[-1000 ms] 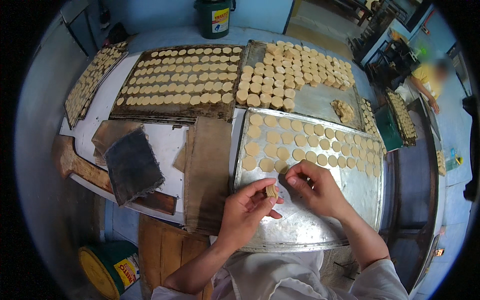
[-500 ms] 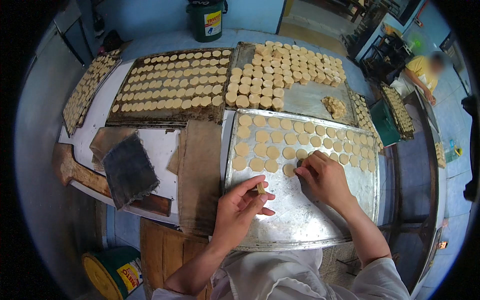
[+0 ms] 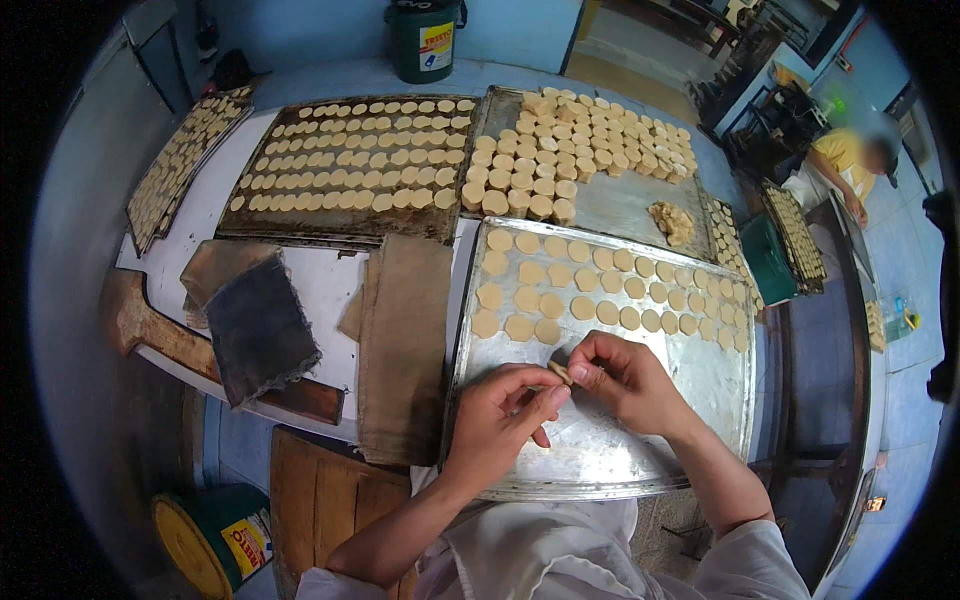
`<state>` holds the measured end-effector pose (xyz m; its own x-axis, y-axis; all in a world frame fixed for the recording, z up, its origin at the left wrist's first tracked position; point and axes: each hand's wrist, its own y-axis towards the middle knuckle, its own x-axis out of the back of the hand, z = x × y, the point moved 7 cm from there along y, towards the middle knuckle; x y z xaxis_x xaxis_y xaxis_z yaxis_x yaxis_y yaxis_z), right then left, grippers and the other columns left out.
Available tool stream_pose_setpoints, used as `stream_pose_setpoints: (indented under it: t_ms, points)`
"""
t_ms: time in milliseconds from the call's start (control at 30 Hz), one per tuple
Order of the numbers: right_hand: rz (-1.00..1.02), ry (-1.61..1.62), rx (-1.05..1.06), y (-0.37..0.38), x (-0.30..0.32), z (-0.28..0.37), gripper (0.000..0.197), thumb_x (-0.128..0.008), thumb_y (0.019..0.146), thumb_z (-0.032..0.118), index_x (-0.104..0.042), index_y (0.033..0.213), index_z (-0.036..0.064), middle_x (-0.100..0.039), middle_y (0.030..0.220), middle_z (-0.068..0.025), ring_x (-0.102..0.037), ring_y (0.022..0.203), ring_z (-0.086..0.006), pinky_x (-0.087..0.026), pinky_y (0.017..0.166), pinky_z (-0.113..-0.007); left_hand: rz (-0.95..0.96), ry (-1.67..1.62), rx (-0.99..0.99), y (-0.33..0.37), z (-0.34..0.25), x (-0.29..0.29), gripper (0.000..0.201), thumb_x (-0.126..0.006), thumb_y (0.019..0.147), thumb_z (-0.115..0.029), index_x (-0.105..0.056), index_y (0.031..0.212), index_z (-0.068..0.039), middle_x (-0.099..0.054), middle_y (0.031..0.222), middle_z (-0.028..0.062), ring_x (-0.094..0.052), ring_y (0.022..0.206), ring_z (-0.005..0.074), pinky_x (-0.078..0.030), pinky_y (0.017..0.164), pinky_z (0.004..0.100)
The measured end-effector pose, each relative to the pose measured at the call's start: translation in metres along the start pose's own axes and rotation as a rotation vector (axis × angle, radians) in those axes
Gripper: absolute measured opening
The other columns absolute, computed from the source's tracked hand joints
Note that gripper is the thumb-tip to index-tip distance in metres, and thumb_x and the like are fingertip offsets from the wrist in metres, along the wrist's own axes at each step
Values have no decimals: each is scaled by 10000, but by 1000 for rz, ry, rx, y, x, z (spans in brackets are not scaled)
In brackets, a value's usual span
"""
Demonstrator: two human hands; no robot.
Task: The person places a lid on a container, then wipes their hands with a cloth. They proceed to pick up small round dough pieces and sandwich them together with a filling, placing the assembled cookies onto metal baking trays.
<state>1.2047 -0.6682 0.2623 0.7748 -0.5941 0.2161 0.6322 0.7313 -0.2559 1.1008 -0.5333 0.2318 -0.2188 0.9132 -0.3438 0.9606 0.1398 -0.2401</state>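
Observation:
My left hand (image 3: 500, 412) pinches a small stack of thin, pale dough rounds (image 3: 560, 373) between thumb and fingers, low over the near half of a shiny metal tray (image 3: 600, 465). From the right, my right hand (image 3: 628, 388) meets it, thumb and forefinger closed on the edge of the same stack. How many rounds are in the stack is hidden by my fingers. Flat dough rounds (image 3: 583, 308) lie in several rows across the far half of the tray, the nearest row just beyond my hands.
Behind stands a tray with many stacked dough rounds (image 3: 520, 180) and a loose dough lump (image 3: 671, 224). A dark tray (image 3: 340, 228) with rows of rounds lies left. Brown cloth (image 3: 405, 350) and dark cloth (image 3: 262, 330) lie nearer. A person in yellow (image 3: 848, 165) works far right.
My right hand has left the dough round it was touching in the nearest row and come back toward me to the stack. My left hand has shifted slightly right to meet it.

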Motion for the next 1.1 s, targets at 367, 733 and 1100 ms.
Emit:
stream_pose_setpoints:
  t_ms: [367, 733, 1100]
  points:
    - [-312, -942, 204, 12, 22, 23, 192, -734, 1020, 230, -691, 1055, 45, -660, 906, -114, -655, 698, -300, -536, 676, -408, -88, -50, -30, -3, 5, 14, 145, -687, 1036, -50, -745, 1142, 30, -698, 1176, 98, -704, 863, 131, -577, 559, 253]
    - [-399, -897, 50, -11, 54, 2, 246, -777, 981, 249, -743, 973, 5, -708, 880, -161, -682, 738, -341, -522, 678, -417, 61, -225, -24, 5, 6, -26, 304, -583, 1071, 9, -571, 1371, 52, -628, 1349, 159, -708, 1203, 283, -674, 888, 404]
    - [-145, -235, 78, -33, 25, 16, 184, -743, 1018, 200, -685, 1000, 27, -674, 869, -98, -643, 764, -195, -507, 690, -345, 75, -58, 38, 10, 16, -29, 96, -655, 1041, -9, -610, 1111, 37, -693, 1172, 135, -729, 1103, 212, -677, 843, 346]
